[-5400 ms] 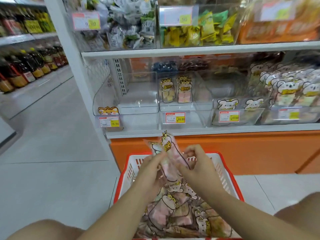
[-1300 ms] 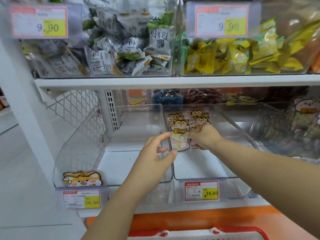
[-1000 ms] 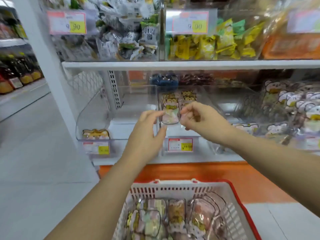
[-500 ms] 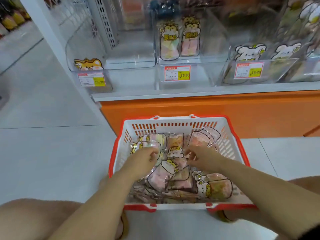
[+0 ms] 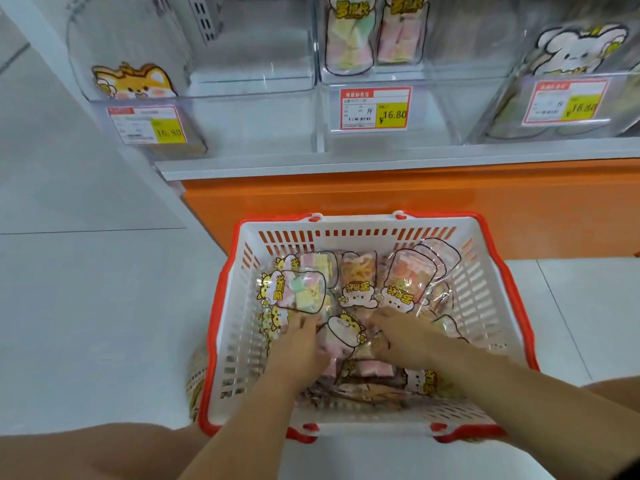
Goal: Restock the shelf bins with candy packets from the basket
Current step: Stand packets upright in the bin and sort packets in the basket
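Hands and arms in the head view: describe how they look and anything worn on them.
The left hand and right hand are bare: no gloves, and no ring, watch or bracelet shows. The left forearm and right forearm are uncovered; a dark patch at the lower right corner may be clothing.

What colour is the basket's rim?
The rim is red, best seen in the head view.

"¥16.80" on middle price tag [image 5: 374, 108]
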The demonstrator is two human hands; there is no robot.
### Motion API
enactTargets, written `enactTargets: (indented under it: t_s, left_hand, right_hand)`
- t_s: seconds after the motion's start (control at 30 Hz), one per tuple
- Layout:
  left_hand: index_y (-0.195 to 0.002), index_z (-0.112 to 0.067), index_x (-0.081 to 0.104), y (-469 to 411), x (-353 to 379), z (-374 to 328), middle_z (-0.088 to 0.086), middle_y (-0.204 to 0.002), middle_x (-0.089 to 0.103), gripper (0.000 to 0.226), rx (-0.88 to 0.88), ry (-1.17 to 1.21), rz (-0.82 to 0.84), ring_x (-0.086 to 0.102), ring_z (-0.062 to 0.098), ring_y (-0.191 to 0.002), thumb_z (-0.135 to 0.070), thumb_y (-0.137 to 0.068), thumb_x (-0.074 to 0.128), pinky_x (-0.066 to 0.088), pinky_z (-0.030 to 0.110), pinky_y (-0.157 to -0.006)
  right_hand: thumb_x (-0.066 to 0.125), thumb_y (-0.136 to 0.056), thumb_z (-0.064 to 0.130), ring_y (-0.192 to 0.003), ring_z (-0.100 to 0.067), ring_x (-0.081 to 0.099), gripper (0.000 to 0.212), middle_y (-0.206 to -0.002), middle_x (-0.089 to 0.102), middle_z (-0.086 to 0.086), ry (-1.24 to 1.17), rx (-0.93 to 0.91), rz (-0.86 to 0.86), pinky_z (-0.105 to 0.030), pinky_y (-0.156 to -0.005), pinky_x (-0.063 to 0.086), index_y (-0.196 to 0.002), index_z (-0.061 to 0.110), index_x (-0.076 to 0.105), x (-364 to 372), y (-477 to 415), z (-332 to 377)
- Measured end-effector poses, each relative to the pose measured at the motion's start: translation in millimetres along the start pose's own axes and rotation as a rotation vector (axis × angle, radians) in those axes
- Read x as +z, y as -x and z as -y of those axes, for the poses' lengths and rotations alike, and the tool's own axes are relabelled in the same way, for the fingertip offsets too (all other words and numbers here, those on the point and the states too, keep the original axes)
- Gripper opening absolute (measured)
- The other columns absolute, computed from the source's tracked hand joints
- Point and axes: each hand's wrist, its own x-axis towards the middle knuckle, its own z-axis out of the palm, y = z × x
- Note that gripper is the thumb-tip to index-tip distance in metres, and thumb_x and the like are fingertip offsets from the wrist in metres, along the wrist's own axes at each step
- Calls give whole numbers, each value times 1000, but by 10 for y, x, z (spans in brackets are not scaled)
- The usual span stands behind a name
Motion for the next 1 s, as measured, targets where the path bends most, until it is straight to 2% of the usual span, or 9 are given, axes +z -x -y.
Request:
enactTargets:
  t_s: [0.1, 0.17, 0.23, 0.37, 0.47, 0.63, 0.77, 0.87, 1.0]
  left_hand:
    - [-139, -24, 47, -49, 1, -35, -1, -133, 48, 60, -28, 95, -9, 53, 21, -119, -36, -84, 68, 47, 35, -96]
    - [-115, -18, 61, -57, 9, -63, -1, -102, 62, 42, -14, 136, 45, 61, 18, -90, -37, -79, 72, 52, 33, -80]
    - [-93, -14, 64, -43, 22, -80, 0, -78, 61, 29, 0, 206, 94, 59, 18, -71, -35, -77, 76, 53, 32, -69]
    - [-77, -20, 50, 5, -168, -39, -8, -70, 51, 27, -21, 273, 66, 46, 7, -63, -31, -86, 73, 37, 23, -57]
    - [-82, -18, 44, 62, -438, 73, -3, -69, 42, 26, -92, 308, -130, 40, 10, -61, -27, -93, 66, 31, 25, -55]
    - [-89, -14, 52, 189, -833, 176, -4, -74, 53, 14, -193, 385, -461, 49, 7, -66, -22, -98, 58, 32, 24, -54]
    - [-101, -16, 57, 195, -960, 234, -9, -76, 53, 4, -223, 476, -559, 50, 7, -69, -18, -97, 57, 35, 25, -58]
    - [-108, -14, 60, 186, -985, 244, -8, -77, 56, 13, -254, 523, -559, 54, 9, -72, -19, -97, 56, 39, 27, -63]
    - [-121, -17, 61, 155, -996, 216, 1, -87, 63, 24, -261, 561, -544, 56, 17, -78, -19, -97, 56, 45, 31, -75]
  right_hand:
    - [50, -90, 18, -100, -20, 53, 33, -121, 49, 0, -38, -2, -18, -33, -82, 48, -123, 23, 50, -14, -9, -7]
    - [54, -91, 20, -97, -17, 55, 35, -116, 55, 1, -81, 20, -14, -33, -81, 50, -125, 22, 53, -39, -7, -39]
    - [59, -92, 25, -101, -14, 58, 39, -122, 59, 4, -130, 23, 3, -32, -86, 51, -131, 26, 53, -81, -16, -54]
    - [60, -95, 27, -99, -6, 56, 41, -128, 61, 8, -184, -42, -49, -21, -84, 45, -136, 26, 53, -266, -137, 94]
    - [55, -96, 25, -103, -11, 60, 36, -126, 62, 7, -222, -53, -194, -30, -92, 52, -132, 24, 55, -438, -337, 292]
    - [51, -97, 26, -120, -23, 56, 47, -143, 52, -3, -87, -44, -237, -41, -100, 50, -143, 25, 43, -502, -835, 649]
    - [57, -95, 29, -143, -31, 31, 70, -161, 28, -5, 77, -30, -151, -50, -112, 35, -155, 21, 23, -375, -1111, 896]
    - [70, -86, 48, -140, -32, 36, 89, -153, 39, -6, 212, 40, -226, -50, -115, 29, -155, 20, 20, -247, -1173, 971]
    - [83, -76, 40, -114, -27, 60, 98, -126, 62, -5, -308, 160, -149, -37, -92, 50, -151, 18, 23, -155, -1086, 814]
